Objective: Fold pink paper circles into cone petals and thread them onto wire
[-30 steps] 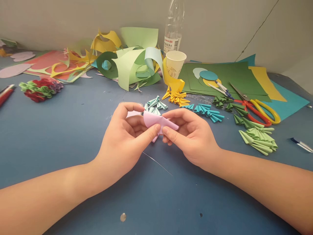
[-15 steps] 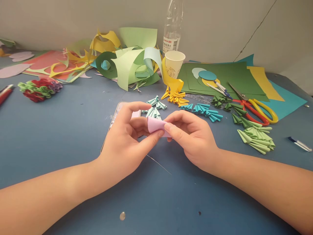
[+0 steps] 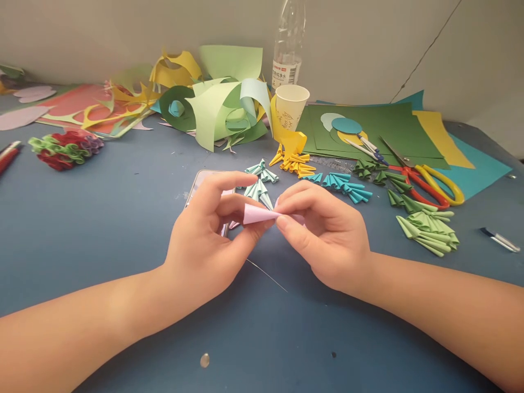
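The bottle (image 3: 289, 43) is cut off at the top edge, and the phone (image 3: 207, 183) lies mostly hidden, seemingly, behind fingers (image 3: 221, 183).

Pink paper cone (image 3: 257, 213) — red-yellow scissors (image 3: 429, 184).

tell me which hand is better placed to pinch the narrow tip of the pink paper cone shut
Right, probably. The right hand already pinches the pink paper cone at its narrow tip, while the left hand cradles the wide open end.

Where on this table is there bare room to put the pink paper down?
Bare blue table lies left of the left hand, below the red and green paper bundle, and near the front edge between the forearms. The far side and right are crowded with paper scraps, folded cones and scissors.
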The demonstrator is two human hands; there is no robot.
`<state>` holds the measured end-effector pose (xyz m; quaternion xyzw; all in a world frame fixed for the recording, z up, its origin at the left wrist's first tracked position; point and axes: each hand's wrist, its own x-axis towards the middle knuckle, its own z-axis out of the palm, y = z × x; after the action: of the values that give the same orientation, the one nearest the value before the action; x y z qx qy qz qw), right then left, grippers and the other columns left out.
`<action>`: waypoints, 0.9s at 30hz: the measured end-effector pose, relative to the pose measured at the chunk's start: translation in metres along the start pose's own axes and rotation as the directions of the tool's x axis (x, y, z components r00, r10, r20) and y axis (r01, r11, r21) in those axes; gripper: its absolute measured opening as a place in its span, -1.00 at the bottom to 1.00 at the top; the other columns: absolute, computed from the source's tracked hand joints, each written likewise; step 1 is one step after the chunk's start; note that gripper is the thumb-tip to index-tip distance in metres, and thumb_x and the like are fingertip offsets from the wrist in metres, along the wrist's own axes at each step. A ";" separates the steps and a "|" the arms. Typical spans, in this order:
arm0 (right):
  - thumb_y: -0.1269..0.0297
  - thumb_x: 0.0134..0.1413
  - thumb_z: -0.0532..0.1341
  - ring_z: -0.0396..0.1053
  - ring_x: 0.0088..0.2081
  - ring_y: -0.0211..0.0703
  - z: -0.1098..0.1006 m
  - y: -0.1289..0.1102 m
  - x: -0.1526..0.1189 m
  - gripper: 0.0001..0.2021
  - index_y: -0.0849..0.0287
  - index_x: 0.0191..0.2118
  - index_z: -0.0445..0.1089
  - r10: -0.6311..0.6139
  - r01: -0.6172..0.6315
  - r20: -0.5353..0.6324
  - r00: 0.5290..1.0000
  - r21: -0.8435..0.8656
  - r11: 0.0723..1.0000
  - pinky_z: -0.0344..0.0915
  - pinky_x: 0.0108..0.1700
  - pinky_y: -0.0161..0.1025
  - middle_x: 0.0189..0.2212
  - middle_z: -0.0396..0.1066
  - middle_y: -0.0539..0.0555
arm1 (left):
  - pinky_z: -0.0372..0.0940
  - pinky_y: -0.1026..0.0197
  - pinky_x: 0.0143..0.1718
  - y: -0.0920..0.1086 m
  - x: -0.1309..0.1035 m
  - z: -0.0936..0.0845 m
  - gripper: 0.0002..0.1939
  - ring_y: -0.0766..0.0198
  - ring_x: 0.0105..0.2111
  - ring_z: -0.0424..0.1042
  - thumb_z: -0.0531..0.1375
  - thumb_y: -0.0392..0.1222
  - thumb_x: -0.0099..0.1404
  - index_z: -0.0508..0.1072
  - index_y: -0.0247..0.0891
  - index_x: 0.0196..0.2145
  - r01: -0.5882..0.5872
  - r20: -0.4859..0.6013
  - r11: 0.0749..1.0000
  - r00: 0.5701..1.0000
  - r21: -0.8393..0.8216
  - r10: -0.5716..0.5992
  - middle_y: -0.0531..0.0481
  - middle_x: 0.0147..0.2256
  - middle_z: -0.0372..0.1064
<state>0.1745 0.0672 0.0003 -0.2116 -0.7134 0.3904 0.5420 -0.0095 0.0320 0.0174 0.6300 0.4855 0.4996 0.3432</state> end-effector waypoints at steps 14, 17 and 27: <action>0.51 0.18 0.30 0.41 -0.24 -0.09 0.001 -0.001 -0.001 -0.84 0.12 -0.17 0.47 -0.044 0.041 -0.033 0.998 -0.096 0.995 0.39 -0.21 -0.08 -0.30 0.44 0.08 | 0.56 0.17 -0.23 0.000 -0.001 -0.001 -0.60 0.16 -0.20 0.67 0.41 -0.29 0.27 0.41 -0.11 0.00 -0.017 -0.016 1.000 1.000 -0.027 0.017 0.03 -0.20 0.64; 0.51 0.16 0.32 0.41 -0.25 -0.10 0.001 -0.002 -0.001 -0.82 0.10 -0.17 0.47 -0.039 0.036 -0.028 0.999 -0.105 0.994 0.40 -0.19 -0.08 -0.29 0.44 0.08 | 0.57 0.17 -0.19 0.002 -0.001 -0.001 -0.62 0.17 -0.20 0.67 0.41 -0.24 0.28 0.41 -0.09 -0.01 0.029 -0.002 0.999 1.000 -0.045 -0.029 0.04 -0.17 0.63; 0.49 0.19 0.32 0.42 -0.25 -0.09 0.002 -0.004 -0.002 -0.83 0.06 -0.18 0.45 -0.106 0.099 -0.029 0.994 -0.188 0.977 0.43 -0.19 -0.06 -0.31 0.45 0.08 | 0.59 0.11 -0.18 0.007 -0.002 0.001 -0.65 0.15 -0.25 0.66 0.42 -0.19 0.28 0.46 -0.10 -0.01 0.088 -0.017 0.994 0.996 -0.065 -0.089 0.01 -0.24 0.62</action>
<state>0.1733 0.0626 0.0021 -0.2317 -0.7462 0.2895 0.5529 -0.0070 0.0278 0.0226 0.5915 0.5002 0.5053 0.3802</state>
